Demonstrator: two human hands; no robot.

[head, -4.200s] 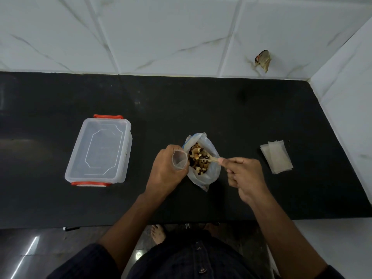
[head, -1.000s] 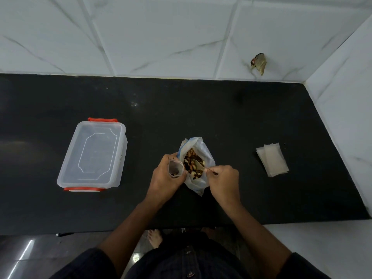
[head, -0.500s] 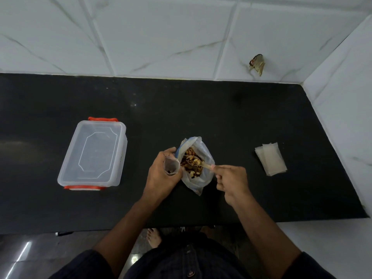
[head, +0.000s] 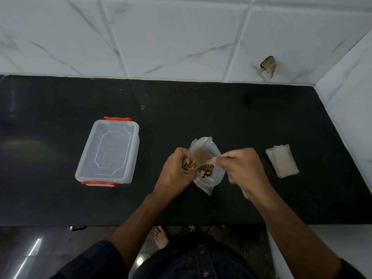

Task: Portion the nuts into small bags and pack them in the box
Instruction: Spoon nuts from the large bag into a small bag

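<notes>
The left hand [head: 173, 174] grips a small bag [head: 188, 165] upright, just left of the big nut bag [head: 209, 168] at the counter's [head: 201, 109] near middle. The right hand [head: 243, 170] pinches a spoon [head: 204, 163], tipped toward that small bag's mouth; the lidded box [head: 109, 152] sits well left

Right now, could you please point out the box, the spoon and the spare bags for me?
box [head: 108, 152]: head view, middle of its clear lid.
spoon [head: 204, 163]: head view, on the handle.
spare bags [head: 281, 161]: head view, middle of the stack.

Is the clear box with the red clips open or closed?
Closed. The clear box sits on the black counter with its lid flat on top and a red clip at each end; nothing shows inside it.
</notes>
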